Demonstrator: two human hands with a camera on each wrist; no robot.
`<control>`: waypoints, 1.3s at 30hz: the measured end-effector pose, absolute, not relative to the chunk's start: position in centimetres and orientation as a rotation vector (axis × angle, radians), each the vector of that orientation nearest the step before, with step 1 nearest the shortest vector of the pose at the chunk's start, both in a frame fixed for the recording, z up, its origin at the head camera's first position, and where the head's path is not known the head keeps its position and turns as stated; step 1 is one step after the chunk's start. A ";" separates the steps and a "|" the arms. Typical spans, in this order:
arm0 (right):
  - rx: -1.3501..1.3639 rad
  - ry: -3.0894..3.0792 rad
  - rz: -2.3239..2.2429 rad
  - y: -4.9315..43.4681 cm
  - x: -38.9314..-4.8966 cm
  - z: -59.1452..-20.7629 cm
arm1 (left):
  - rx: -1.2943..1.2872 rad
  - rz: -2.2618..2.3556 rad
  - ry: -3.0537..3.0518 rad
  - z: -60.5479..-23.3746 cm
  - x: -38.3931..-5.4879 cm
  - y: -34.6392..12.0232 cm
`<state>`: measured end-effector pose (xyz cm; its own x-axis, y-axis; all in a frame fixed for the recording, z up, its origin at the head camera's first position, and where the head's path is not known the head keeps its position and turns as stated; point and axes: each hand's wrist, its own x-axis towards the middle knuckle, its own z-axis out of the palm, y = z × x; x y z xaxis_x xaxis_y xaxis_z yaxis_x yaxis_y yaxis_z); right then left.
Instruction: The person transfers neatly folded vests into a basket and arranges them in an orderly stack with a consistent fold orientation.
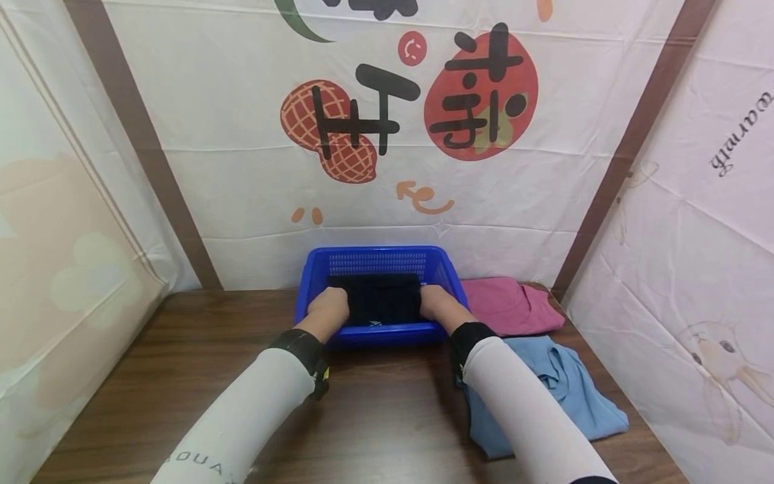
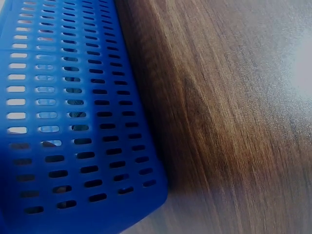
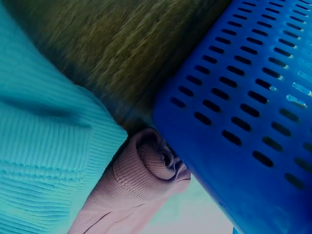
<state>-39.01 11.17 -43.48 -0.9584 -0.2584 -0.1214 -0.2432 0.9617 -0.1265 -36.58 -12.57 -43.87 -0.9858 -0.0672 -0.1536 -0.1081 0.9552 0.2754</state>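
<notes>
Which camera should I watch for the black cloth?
The head view: it shows the black cloth from above, inside the blue basket, between left hand and right hand. Both wrist views show the basket's slotted outside; whether cloth shows through, I can't tell.

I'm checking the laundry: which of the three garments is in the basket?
The black garment, between the left hand and right hand in the blue basket; the pink garment and light-blue garment lie on the table.

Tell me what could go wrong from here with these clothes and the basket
The dark cloth might crumple as the left hand and right hand, at its two sides inside the blue basket, let go. The right forearm crosses over the light blue garment, so might drag it.
</notes>
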 end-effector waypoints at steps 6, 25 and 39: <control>-0.368 2.989 -0.054 11.0 -39.3 -43.7 | -0.128 0.426 2.968 -43.7 -36.4 -12.4; -0.384 3.072 -0.274 11.1 -37.1 -41.9 | -0.008 0.452 3.047 -41.4 -34.4 -11.3; -0.718 3.165 -0.439 12.2 -35.1 -41.1 | 0.216 0.607 3.090 -40.3 -31.7 -10.5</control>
